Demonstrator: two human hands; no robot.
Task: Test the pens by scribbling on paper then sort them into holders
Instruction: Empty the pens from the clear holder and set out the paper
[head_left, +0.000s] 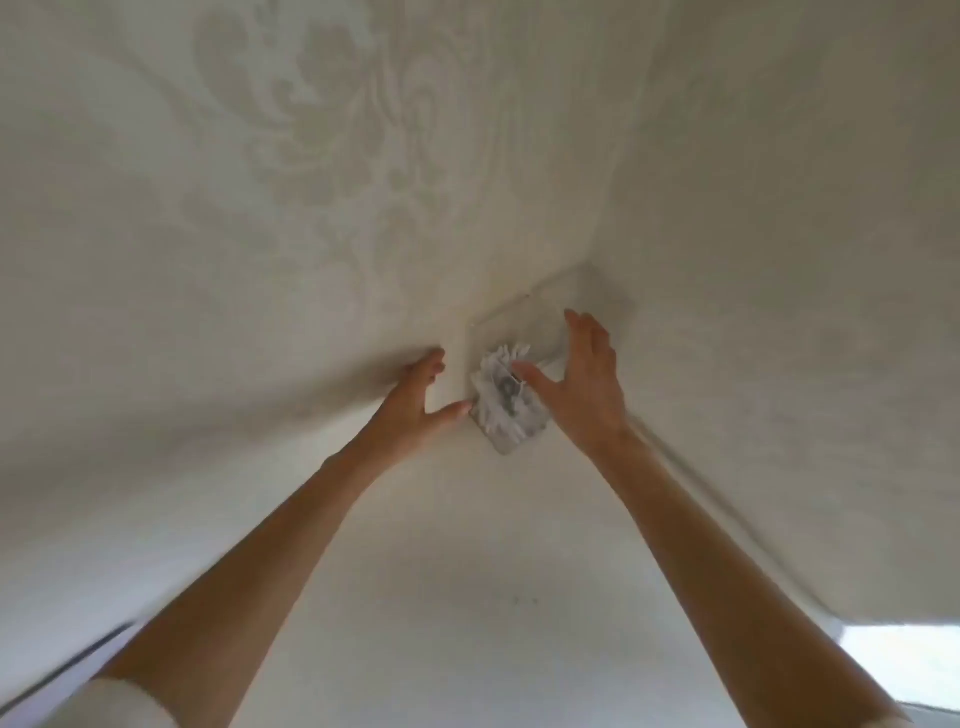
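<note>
Two hands reach forward into a pale corner where the surfaces meet, and the task's things lie between them. The crumpled paper (500, 397), white with dark scribble marks, sits in what looks like a small clear container (506, 441), and a larger clear holder (519, 319) stands just behind it, so the pair runs away from the person. The left hand (415, 400) is spread and holds nothing, its thumb tip touching the container's left edge. The right hand (589, 384), also flat and empty, is the nearer one: its thumb lies over the paper and its fingers stretch along the larger holder's right side. No pens show, so the next move likely starts from the right.
</note>
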